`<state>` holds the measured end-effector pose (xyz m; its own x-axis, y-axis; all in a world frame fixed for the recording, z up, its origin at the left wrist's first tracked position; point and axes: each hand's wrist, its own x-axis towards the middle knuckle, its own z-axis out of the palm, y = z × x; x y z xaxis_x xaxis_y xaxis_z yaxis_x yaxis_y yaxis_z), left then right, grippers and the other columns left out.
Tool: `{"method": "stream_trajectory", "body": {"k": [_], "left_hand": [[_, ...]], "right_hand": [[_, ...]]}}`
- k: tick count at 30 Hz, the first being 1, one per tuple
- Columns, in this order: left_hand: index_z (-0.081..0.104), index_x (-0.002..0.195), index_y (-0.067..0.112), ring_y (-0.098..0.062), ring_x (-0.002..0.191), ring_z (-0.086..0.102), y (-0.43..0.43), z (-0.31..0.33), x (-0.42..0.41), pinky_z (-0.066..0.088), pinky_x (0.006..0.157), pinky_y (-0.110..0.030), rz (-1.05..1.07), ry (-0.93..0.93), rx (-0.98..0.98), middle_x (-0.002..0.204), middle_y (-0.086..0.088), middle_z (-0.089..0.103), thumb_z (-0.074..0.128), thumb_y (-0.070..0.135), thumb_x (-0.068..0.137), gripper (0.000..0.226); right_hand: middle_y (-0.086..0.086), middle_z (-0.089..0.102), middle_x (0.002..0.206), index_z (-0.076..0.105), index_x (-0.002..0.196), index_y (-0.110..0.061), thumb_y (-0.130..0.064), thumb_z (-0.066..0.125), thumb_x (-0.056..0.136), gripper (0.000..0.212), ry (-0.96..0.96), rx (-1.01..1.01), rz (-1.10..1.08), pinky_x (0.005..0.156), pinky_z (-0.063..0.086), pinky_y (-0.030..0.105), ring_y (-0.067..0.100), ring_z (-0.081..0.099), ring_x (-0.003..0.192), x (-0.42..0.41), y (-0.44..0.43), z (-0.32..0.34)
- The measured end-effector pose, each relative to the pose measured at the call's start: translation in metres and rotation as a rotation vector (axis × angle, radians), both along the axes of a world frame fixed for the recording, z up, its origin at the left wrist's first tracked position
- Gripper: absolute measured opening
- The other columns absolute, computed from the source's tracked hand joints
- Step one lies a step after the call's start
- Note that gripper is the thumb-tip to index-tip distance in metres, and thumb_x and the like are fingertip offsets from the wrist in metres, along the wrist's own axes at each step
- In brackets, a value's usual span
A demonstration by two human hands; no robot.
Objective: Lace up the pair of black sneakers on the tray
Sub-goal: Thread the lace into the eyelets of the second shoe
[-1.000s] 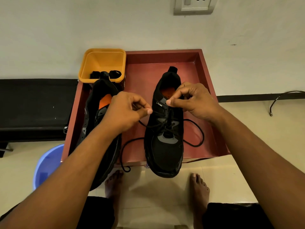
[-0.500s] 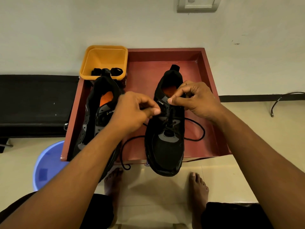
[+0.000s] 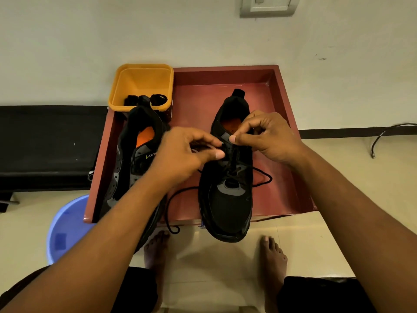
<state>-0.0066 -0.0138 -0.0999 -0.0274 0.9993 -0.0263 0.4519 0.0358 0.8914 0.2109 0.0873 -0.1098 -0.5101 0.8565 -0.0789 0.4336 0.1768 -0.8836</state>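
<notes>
Two black sneakers with orange insoles stand in a red tray (image 3: 282,105). The right sneaker (image 3: 228,206) has a black lace (image 3: 262,180) partly threaded, with loose loops trailing to both sides. My left hand (image 3: 182,154) pinches the lace at the shoe's left upper eyelets. My right hand (image 3: 268,136) pinches the shoe's tongue or lace near the collar; which one is hidden by the fingers. The left sneaker (image 3: 133,159) lies partly under my left forearm.
An orange tub (image 3: 141,80) holding a bundled black lace sits at the tray's back left corner. A blue basin (image 3: 65,231) stands on the floor at left, beside a black bench (image 3: 45,143). My bare feet show below the tray. A cable lies at far right.
My left hand has shifted right toward the right sneaker's eyelets. My right hand has stayed at the collar. The view has drifted slightly.
</notes>
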Motion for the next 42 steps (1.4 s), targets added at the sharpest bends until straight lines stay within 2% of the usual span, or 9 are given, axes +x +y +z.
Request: {"method": "stream_trajectory", "body": {"k": [6, 11, 15, 17, 22, 27, 32, 36, 42], "left_hand": [[0.081, 0.085, 0.024, -0.007, 0.08, 0.072, 0.007, -0.003, -0.011, 0.061, 0.081, -0.041, 0.168, 0.068, 0.114, 0.082, 0.012, 0.076, 0.084, 0.017, 0.083, 0.008], [0.081, 0.091, 0.021, -0.002, 0.088, 0.072, -0.003, 0.0, 0.01, 0.06, 0.084, -0.031, -0.006, 0.081, 0.097, 0.089, 0.011, 0.076, 0.084, 0.016, 0.083, 0.01], [0.08, 0.086, 0.023, -0.008, 0.083, 0.071, 0.006, -0.003, -0.01, 0.06, 0.081, -0.036, 0.142, 0.11, 0.154, 0.084, 0.012, 0.075, 0.083, 0.016, 0.084, 0.008], [0.081, 0.089, 0.023, -0.008, 0.086, 0.072, 0.004, -0.001, -0.007, 0.06, 0.082, -0.038, 0.083, 0.071, 0.12, 0.087, 0.012, 0.076, 0.084, 0.018, 0.084, 0.008], [0.081, 0.087, 0.023, -0.001, 0.085, 0.07, 0.001, -0.002, 0.002, 0.058, 0.08, -0.027, 0.075, 0.143, 0.147, 0.086, 0.014, 0.074, 0.082, 0.015, 0.085, 0.008], [0.081, 0.091, 0.024, -0.003, 0.086, 0.071, -0.001, -0.001, 0.004, 0.06, 0.079, -0.033, -0.022, 0.12, 0.097, 0.088, 0.014, 0.075, 0.084, 0.019, 0.084, 0.008], [0.081, 0.083, 0.023, -0.004, 0.086, 0.07, 0.003, -0.003, -0.005, 0.054, 0.077, -0.02, 0.064, 0.157, 0.18, 0.083, 0.016, 0.073, 0.084, 0.013, 0.083, 0.011], [0.08, 0.085, 0.02, -0.011, 0.088, 0.071, 0.0, -0.005, 0.003, 0.057, 0.077, -0.029, 0.022, 0.094, 0.176, 0.086, 0.012, 0.074, 0.083, 0.013, 0.084, 0.008], [0.077, 0.085, 0.015, -0.014, 0.083, 0.073, 0.005, -0.003, -0.002, 0.062, 0.08, -0.043, 0.111, -0.041, 0.166, 0.082, 0.004, 0.075, 0.078, 0.008, 0.089, 0.008]], "right_hand": [[0.001, 0.068, 0.094, 0.08, 0.08, -0.017, -0.026, 0.087, 0.083, 0.012, 0.013, -0.007, -0.008, 0.072, 0.049, 0.025, -0.001, 0.058, 0.074, -0.002, -0.001, 0.001], [0.001, 0.068, 0.094, 0.08, 0.079, -0.018, -0.026, 0.087, 0.083, 0.011, 0.007, 0.008, 0.001, 0.072, 0.049, 0.028, 0.0, 0.058, 0.074, -0.001, 0.0, 0.0], [-0.001, 0.068, 0.092, 0.08, 0.079, -0.018, -0.027, 0.087, 0.083, 0.012, 0.008, 0.008, -0.001, 0.071, 0.05, 0.027, -0.001, 0.058, 0.072, -0.003, -0.001, 0.0], [-0.004, 0.067, 0.09, 0.08, 0.079, -0.018, -0.026, 0.087, 0.083, 0.012, 0.006, 0.006, -0.002, 0.071, 0.048, 0.026, -0.001, 0.058, 0.072, -0.001, -0.001, -0.001], [-0.001, 0.067, 0.092, 0.08, 0.079, -0.017, -0.027, 0.087, 0.083, 0.012, 0.008, 0.003, -0.004, 0.072, 0.049, 0.029, 0.0, 0.057, 0.072, -0.004, 0.0, -0.001], [0.0, 0.067, 0.092, 0.08, 0.079, -0.016, -0.025, 0.087, 0.084, 0.012, 0.0, 0.025, -0.007, 0.07, 0.047, 0.027, -0.001, 0.056, 0.069, -0.002, 0.0, -0.001], [0.0, 0.067, 0.093, 0.08, 0.08, -0.015, -0.026, 0.087, 0.083, 0.013, -0.009, 0.029, -0.013, 0.07, 0.047, 0.024, -0.001, 0.056, 0.068, -0.005, -0.001, 0.0], [-0.007, 0.066, 0.09, 0.08, 0.081, -0.019, -0.028, 0.085, 0.084, 0.011, -0.047, 0.084, -0.004, 0.068, 0.043, 0.019, 0.0, 0.057, 0.072, -0.005, -0.002, 0.0], [-0.009, 0.064, 0.093, 0.074, 0.081, -0.032, -0.061, 0.07, 0.088, 0.031, -0.165, 0.248, 0.073, 0.074, 0.054, 0.036, 0.011, 0.062, 0.085, 0.001, -0.005, 0.006]]}}
